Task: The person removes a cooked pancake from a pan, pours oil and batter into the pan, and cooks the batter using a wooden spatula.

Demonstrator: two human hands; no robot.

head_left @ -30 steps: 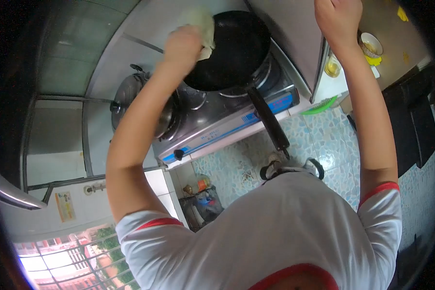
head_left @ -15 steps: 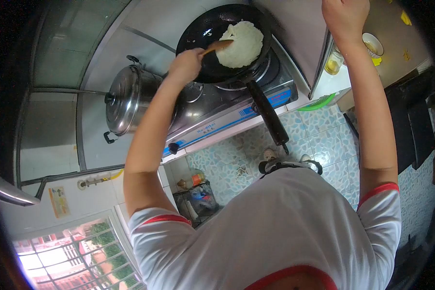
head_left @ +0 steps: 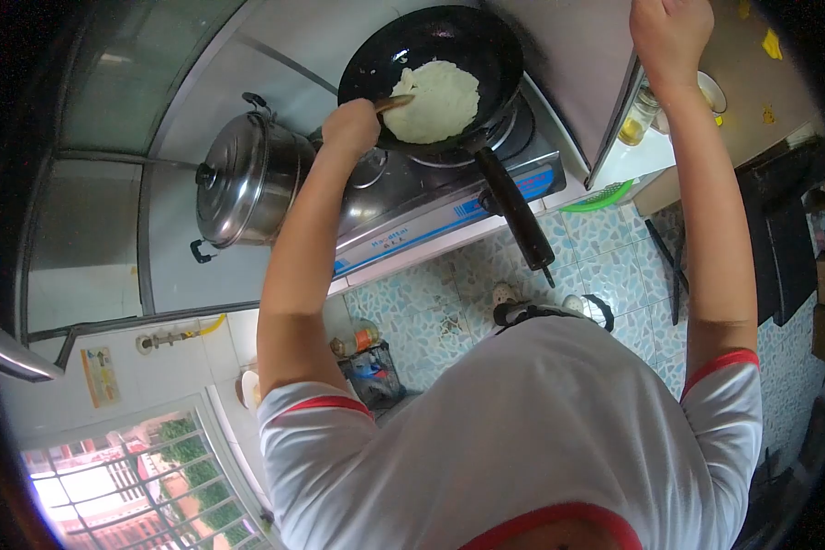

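Note:
My left hand (head_left: 349, 126) is closed around the handle of a wooden spatula (head_left: 394, 103), over the left side of a black wok (head_left: 500, 50). A pale, thin round pancake (head_left: 438, 99) lies in the wok, and the spatula's tip meets its left edge. One small fold shows at the pancake's upper left. The wok rests on a gas stove (head_left: 385, 206), its long black handle (head_left: 515, 209) pointing down toward my body. My right hand (head_left: 674, 35) is raised at the top right, fingers curled and partly cut off by the frame; what it holds is hidden.
A lidded steel pot (head_left: 247, 183) stands on the stove's left side. Below my right hand are a glass jar (head_left: 636, 119), a bowl (head_left: 713, 92) and a green basket (head_left: 600, 198). A dark panel edge (head_left: 614, 128) stands right of the stove. A bin bag (head_left: 374, 376) sits on the floor.
The pancake has slid left and slightly down in the wok, and the spatula tip has drawn back left with it. My right hand has shifted slightly right, staying curled.

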